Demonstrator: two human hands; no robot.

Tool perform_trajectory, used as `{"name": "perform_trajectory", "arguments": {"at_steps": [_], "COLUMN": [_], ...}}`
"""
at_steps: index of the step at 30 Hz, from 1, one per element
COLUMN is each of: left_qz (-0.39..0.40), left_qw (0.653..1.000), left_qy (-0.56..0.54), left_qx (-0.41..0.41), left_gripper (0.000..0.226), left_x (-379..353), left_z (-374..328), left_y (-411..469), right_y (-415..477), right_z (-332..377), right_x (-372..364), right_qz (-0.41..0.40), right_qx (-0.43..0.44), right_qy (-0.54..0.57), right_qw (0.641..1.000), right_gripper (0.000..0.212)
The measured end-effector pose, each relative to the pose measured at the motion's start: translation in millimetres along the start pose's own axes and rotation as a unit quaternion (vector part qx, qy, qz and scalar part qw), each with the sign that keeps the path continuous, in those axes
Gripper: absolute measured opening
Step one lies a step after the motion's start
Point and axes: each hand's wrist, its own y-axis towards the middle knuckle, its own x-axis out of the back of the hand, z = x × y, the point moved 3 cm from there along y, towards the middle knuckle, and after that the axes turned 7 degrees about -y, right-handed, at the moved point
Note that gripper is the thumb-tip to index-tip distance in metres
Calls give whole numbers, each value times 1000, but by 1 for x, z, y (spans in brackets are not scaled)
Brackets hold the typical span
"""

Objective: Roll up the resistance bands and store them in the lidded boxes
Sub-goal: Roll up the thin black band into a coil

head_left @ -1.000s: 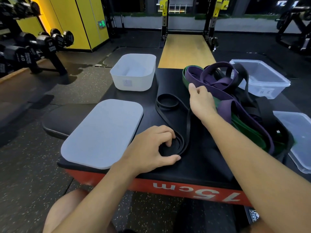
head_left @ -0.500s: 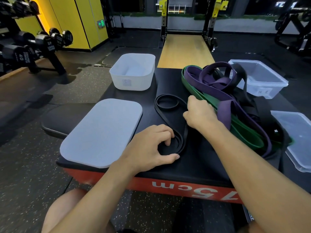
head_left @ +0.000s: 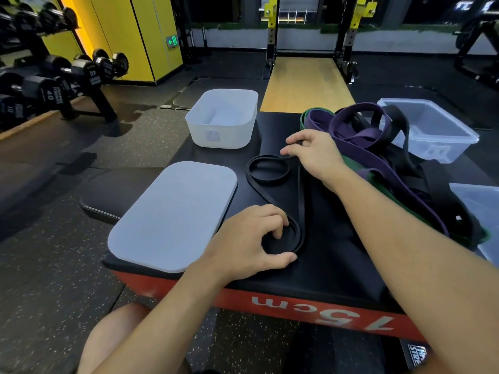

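Observation:
A thin black resistance band (head_left: 272,194) lies on the black box top (head_left: 337,255), with a coil at each end. My left hand (head_left: 251,238) pinches the near coil, fingers curled into it. My right hand (head_left: 313,155) pinches the band's far end beside the far coil. A heap of purple, green and black bands (head_left: 378,157) lies to the right. An open white box (head_left: 224,117) stands at the back left, and its grey lid (head_left: 172,214) lies flat at the front left. A clear box (head_left: 432,130) stands at the back right.
A clear lid (head_left: 480,206) lies at the right edge. The box front is red and marked 75cm (head_left: 321,311). A dumbbell rack (head_left: 54,82) stands to the left, a yellow wall behind it, a squat rack (head_left: 310,36) straight ahead. My knee (head_left: 113,338) shows below.
My right hand went from the purple band back toward me, then forward and left to the far end of the black band. My left hand stayed on the near coil.

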Motion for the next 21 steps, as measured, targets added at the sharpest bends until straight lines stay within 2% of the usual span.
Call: {"name": "perform_trajectory", "arguments": {"at_steps": [2, 4, 9, 13, 15, 17, 19, 21], "left_qz": [2, 3, 5, 3, 2, 0, 0, -1], "left_qw": [1000, 1000, 1000, 1000, 1000, 1000, 1000, 1000], "left_qy": [-2, -3, -2, -1, -3, -4, -6, -7], "left_qx": [2, 4, 7, 9, 9, 8, 8, 6], "left_gripper": [41, 42, 42, 41, 41, 41, 42, 42], "left_x": [0, 0, 0, 0, 0, 0, 0, 1], "left_z": [0, 0, 0, 0, -1, -1, 0, 0], "left_y": [0, 0, 1, 0, 0, 0, 0, 0], "right_y": [3, 4, 15, 22, 21, 19, 13, 6], "right_z": [4, 7, 29, 53, 43, 18, -6, -19], "right_x": [-1, -4, 5, 23, 20, 14, 12, 12], "right_qz": [20, 39, 51, 33, 64, 104, 145, 128], "right_qx": [6, 15, 46, 55, 14, -37, -64, -63], "right_qy": [11, 13, 47, 102, 105, -27, -230, -345], "right_qw": [1000, 999, 997, 993, 992, 994, 960, 928], "right_gripper": [9, 16, 52, 68, 70, 74, 75, 76]}}
